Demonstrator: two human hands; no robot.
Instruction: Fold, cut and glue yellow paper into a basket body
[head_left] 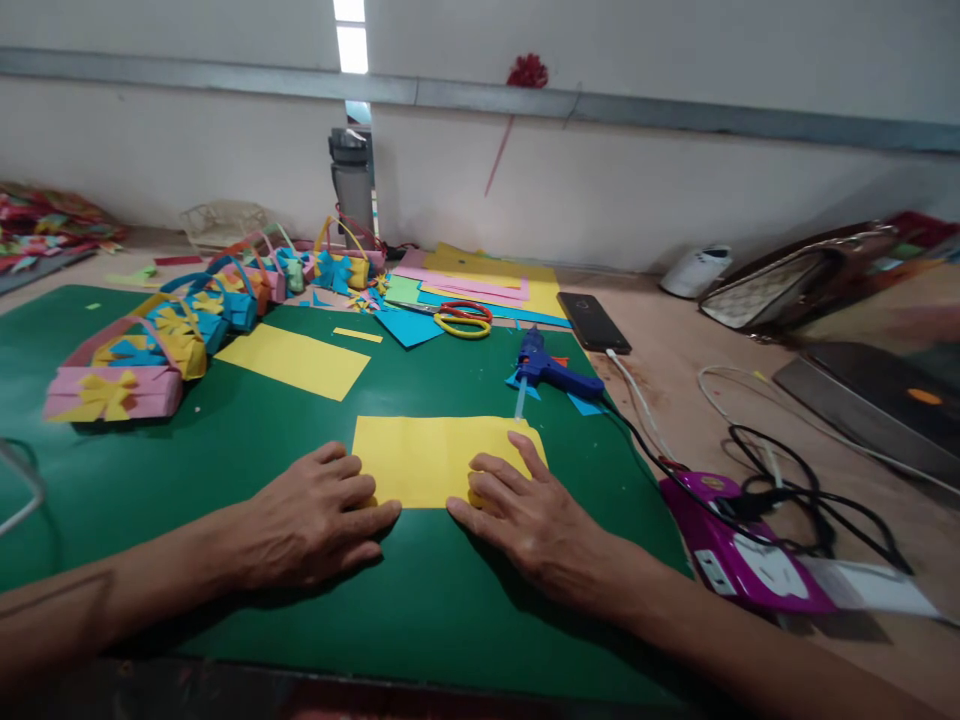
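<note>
A yellow sheet of paper (pixel 424 458) lies on the green mat (pixel 420 590) in front of me, its right end slightly curled. My left hand (pixel 316 512) grips its near left corner, with the thumb along the near edge and the other fingers bent. On the right part of the paper, my right hand (pixel 529 510) has its fingers curled over the sheet and its thumb at the near edge. Just beyond the paper's right end lies a blue glue gun (pixel 555 372). A second yellow sheet (pixel 296 360) rests farther back on the left.
Several small paper baskets (pixel 112 392) line the left side. Scissors (pixel 463 320) and coloured paper sheets (pixel 487 280) lie at the back. To the right are a phone (pixel 594 322), a purple power strip (pixel 750 560) with cables, and a handbag (pixel 787 275). A bottle (pixel 352 185) stands behind.
</note>
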